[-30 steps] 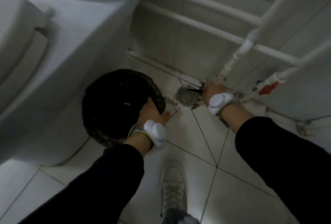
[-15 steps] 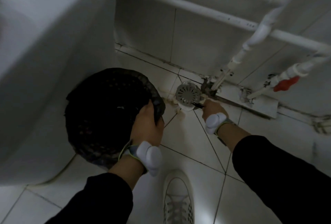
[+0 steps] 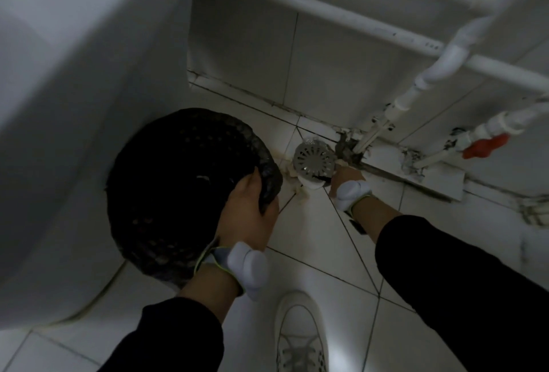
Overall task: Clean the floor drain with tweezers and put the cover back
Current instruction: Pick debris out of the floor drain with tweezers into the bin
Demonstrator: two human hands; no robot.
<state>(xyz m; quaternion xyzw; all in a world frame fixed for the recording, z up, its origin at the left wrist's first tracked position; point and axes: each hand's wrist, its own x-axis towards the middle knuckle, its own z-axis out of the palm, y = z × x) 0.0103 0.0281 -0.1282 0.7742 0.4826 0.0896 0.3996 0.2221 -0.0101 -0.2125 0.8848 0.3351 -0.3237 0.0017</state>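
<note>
A round metal drain cover [image 3: 314,159] with slots sits on the floor drain in the corner by the wall, over a white collar [image 3: 310,184]. My right hand [image 3: 346,177] is just right of the cover's near edge and grips dark tweezers [image 3: 322,177], whose tips point left under the cover's near rim. My left hand [image 3: 248,212] holds the rim of a black woven waste basket [image 3: 178,181], thumb outside and fingers inside. Both wrists wear white bands.
A white toilet [image 3: 74,104] fills the left side, right behind the basket. White pipes [image 3: 371,30] run along the tiled wall, with a red valve handle [image 3: 485,146] at the right. My white shoe [image 3: 300,333] stands on the floor tiles at the bottom.
My right hand moved from the far side of the drain to its near right edge with the tweezers. My left hand shifted onto the basket rim and gripped it. The camera came closer.
</note>
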